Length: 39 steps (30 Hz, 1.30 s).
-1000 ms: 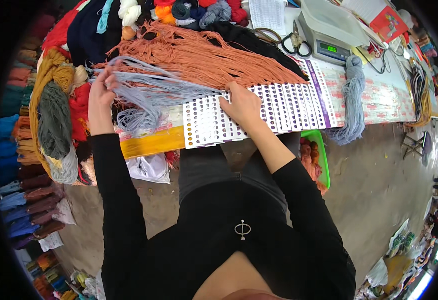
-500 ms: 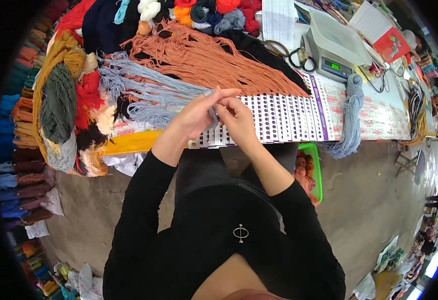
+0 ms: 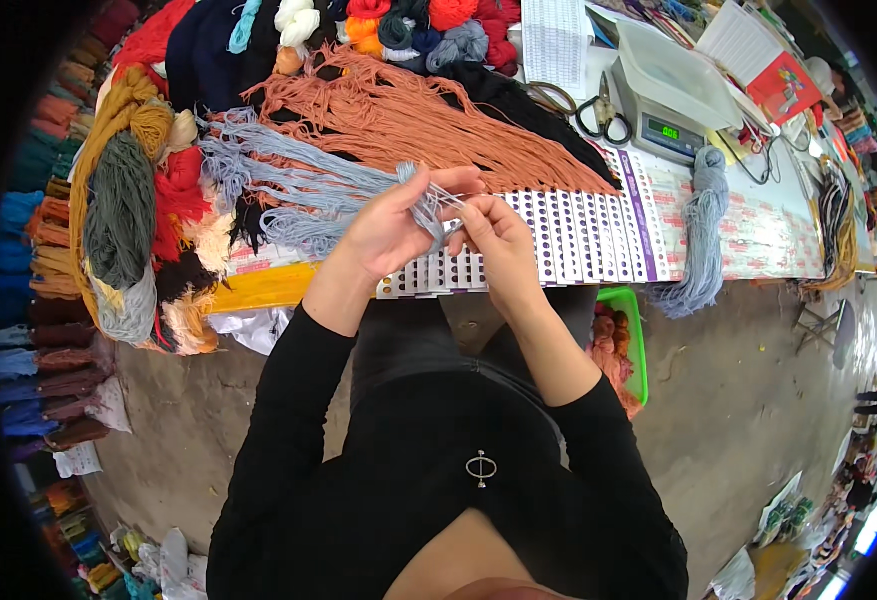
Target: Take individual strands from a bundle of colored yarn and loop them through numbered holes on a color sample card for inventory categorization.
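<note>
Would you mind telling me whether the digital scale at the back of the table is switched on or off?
It is on: the digital scale's display glows green.

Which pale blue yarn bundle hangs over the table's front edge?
The rightmost skein, near the scale; the other bundle, by the left hand, does not.

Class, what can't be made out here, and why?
Head view:
Strand count of the blue-grey yarn: too fine, partly behind the right hand.
Upper left of the punched cards: behind the left hand.
Lower left of the green basket: behind the right sleeve.
Navy yarn's top: cut off by the upper edge.
White sheet's print: too small.
</note>
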Available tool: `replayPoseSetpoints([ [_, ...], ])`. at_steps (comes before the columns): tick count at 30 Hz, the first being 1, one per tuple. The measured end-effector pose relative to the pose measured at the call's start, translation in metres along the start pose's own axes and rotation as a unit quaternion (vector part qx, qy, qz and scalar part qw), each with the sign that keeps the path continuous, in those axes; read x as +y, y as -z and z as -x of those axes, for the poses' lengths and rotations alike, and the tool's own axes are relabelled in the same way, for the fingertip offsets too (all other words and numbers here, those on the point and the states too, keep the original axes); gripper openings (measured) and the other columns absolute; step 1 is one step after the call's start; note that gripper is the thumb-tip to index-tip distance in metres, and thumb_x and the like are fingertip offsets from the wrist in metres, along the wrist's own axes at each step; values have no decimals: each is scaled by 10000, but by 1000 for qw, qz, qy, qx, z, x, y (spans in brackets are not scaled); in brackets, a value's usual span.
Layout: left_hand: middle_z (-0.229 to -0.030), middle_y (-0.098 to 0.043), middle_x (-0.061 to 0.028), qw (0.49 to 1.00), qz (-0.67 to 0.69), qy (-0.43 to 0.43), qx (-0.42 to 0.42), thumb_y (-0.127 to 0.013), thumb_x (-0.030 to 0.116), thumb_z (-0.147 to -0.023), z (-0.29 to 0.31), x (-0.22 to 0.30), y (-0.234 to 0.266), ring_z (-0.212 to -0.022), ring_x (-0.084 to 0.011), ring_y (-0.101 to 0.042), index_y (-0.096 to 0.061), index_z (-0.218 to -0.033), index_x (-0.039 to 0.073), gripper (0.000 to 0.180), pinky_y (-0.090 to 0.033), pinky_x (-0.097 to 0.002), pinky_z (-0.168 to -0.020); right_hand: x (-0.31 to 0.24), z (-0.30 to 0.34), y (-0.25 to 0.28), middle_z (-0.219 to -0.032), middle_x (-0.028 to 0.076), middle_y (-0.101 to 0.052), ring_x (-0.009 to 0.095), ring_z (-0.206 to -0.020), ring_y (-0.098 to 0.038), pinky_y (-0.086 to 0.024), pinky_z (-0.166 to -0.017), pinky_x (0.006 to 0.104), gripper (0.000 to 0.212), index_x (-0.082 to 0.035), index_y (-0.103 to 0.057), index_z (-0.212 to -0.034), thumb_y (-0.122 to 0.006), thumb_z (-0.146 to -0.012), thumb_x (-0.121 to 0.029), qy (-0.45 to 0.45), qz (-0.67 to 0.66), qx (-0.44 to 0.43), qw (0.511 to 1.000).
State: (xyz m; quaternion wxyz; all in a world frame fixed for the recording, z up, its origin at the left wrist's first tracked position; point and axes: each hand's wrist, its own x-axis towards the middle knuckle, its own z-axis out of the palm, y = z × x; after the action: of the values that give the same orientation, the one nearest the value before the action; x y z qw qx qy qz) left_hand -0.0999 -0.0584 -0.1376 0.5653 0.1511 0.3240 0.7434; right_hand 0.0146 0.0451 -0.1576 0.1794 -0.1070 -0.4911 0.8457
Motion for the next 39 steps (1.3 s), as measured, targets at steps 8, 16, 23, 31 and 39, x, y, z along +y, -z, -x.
replayPoseSetpoints([
  [8,-907,-559,-39,994,-60,-53,71,-331,367,-976,9,9,-8,-739,-93,-540,-507,-1191,-47,499,-503,-286,-702,0,10,3,-706,64,-556,103,-557,-516,-437,-538,213,138,4,-476,-902,-466,-944,-127,26,46,-5,999],
  [16,-675,-517,1,988,-121,-38,92,-333,403,-973,11,18,-16,-501,-50,-421,-574,-1054,-38,510,-280,-165,-366,-6,17,5,-642,27,-531,87,-537,-508,-411,-501,214,177,11,-563,-907,-518,-919,-160,-122,73,-166,976],
  [23,-602,-571,-76,993,-72,18,88,-270,541,-939,22,16,-20,-527,-137,-519,-625,-813,-14,671,-382,-217,-474,-24,5,23,-730,28,-516,104,-549,-461,-381,-524,211,168,-26,-551,-873,-507,-926,-179,46,-267,60,961],
  [31,-1073,-570,-101,985,-166,-53,-9,-320,398,-973,27,1,-43,-862,-160,-573,-502,-1206,-31,521,-491,-298,-661,-22,22,-23,-703,10,-535,57,-523,-475,-354,-466,186,159,10,-563,-896,-551,-908,-149,29,106,-3,994],
  [39,-981,-575,-97,990,-135,-45,2,-313,395,-974,30,-1,-50,-720,-164,-576,-489,-1223,-29,522,-483,-290,-617,-22,25,-23,-680,-2,-492,44,-512,-448,-354,-458,184,124,-5,-514,-906,-517,-924,-127,32,65,-12,997],
])
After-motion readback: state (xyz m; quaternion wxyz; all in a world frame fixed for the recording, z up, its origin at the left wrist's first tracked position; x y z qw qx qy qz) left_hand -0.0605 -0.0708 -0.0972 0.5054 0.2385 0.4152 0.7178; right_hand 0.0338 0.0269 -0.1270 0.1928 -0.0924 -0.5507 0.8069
